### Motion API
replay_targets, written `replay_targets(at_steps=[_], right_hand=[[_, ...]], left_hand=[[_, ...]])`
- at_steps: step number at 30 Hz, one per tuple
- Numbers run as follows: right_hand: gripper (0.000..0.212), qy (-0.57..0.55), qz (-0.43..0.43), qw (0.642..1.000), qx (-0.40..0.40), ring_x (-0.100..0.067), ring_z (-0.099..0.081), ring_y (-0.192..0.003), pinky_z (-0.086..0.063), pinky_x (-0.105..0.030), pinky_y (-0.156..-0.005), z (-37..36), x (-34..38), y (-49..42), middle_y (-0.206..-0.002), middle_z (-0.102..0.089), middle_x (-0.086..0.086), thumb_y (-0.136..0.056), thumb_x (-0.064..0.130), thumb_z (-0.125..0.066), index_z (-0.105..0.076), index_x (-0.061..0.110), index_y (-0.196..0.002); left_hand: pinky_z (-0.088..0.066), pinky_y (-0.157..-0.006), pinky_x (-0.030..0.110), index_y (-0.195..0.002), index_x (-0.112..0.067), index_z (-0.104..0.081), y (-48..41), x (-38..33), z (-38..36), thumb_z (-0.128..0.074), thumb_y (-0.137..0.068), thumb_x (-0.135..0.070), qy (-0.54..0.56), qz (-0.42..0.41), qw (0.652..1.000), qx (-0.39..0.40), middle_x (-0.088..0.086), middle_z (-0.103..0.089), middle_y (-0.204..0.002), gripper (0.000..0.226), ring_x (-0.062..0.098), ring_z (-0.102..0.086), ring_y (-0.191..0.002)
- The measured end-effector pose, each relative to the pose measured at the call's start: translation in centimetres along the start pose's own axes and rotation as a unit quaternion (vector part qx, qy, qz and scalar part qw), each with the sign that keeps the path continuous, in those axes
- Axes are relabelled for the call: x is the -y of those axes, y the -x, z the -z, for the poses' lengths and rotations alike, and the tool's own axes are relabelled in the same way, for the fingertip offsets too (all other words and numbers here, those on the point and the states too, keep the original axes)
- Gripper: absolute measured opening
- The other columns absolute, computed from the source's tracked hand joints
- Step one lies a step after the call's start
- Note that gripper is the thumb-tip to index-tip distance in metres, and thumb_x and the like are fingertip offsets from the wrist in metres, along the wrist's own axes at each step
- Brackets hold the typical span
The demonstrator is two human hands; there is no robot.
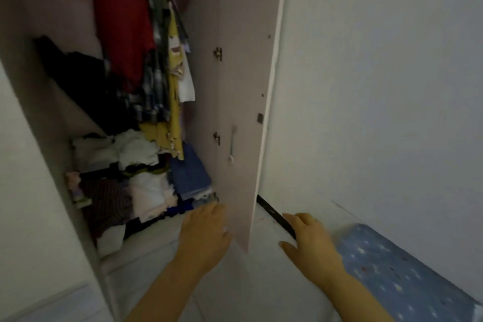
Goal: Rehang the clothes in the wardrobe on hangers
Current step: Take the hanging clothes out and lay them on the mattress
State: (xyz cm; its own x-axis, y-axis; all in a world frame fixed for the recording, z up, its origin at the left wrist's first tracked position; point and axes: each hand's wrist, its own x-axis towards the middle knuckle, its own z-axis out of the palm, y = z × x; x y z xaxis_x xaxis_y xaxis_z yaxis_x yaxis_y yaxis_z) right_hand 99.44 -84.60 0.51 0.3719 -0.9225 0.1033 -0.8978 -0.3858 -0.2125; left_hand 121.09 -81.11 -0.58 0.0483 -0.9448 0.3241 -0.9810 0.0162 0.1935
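Note:
The pale pink wardrobe (47, 117) stands open in front of me. A red garment (122, 29), a plaid shirt (153, 91) and a yellow garment (173, 102) hang close together from the top. Below them lies a loose heap of folded and crumpled clothes (141, 178), white, dark and blue. The open wardrobe door (243, 86) stands edge-on between my hands. My left hand (203, 235) reaches forward with relaxed fingers, just left of the door's lower edge. My right hand (308, 243) is to the door's right, fingers loosely spread, holding nothing.
A blue patterned mattress or bedding (402, 277) fills the lower right corner. A white wall (379, 86) runs behind the door. A dark strip (274, 217) lies along the base of the wall. Pale floor (162, 264) stretches in front of the wardrobe.

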Motion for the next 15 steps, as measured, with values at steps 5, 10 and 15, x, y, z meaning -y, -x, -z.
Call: replay_targets(at_steps=[5,10,15], right_hand=[[0.061,-0.001,0.114,0.993,0.001,-0.015,-0.035,-0.128,-0.026,-0.019,-0.104,0.1,2.2,-9.2,-0.144,-0.033,0.004,-0.095,0.044,-0.046,-0.021,0.026,-0.148],[0.056,-0.040,0.180,0.983,-0.001,-0.015,-0.036,-0.127,-0.027,-0.019,-0.102,0.1,5.4,-16.8,-0.143,-0.035,0.002,-0.096,0.038,-0.046,-0.026,0.023,-0.145],[0.056,-0.056,0.227,0.972,-0.004,-0.017,-0.037,-0.126,-0.027,-0.019,-0.099,-1.1,9.0,-25.1,-0.141,-0.039,0.002,-0.093,0.035,-0.053,-0.032,0.023,-0.143]], left_hand=[[-0.031,-0.099,0.027,-0.136,-0.028,-0.033,-4.2,3.7,0.8,-0.043,-0.094,-0.043,-0.044,0.076,0.996,-0.014,-0.007,-0.040,-0.133,0.046,0.015,-0.039,-0.121],[-0.027,-0.100,0.026,-0.140,-0.028,-0.033,-7.5,7.2,1.6,-0.043,-0.093,-0.044,-0.063,0.135,0.988,-0.045,-0.008,-0.039,-0.138,0.050,0.013,-0.039,-0.123],[-0.023,-0.103,0.027,-0.143,-0.028,-0.027,-11.8,12.5,1.3,-0.042,-0.094,-0.047,-0.076,0.176,0.980,-0.058,-0.007,-0.033,-0.145,0.054,0.014,-0.034,-0.129]])
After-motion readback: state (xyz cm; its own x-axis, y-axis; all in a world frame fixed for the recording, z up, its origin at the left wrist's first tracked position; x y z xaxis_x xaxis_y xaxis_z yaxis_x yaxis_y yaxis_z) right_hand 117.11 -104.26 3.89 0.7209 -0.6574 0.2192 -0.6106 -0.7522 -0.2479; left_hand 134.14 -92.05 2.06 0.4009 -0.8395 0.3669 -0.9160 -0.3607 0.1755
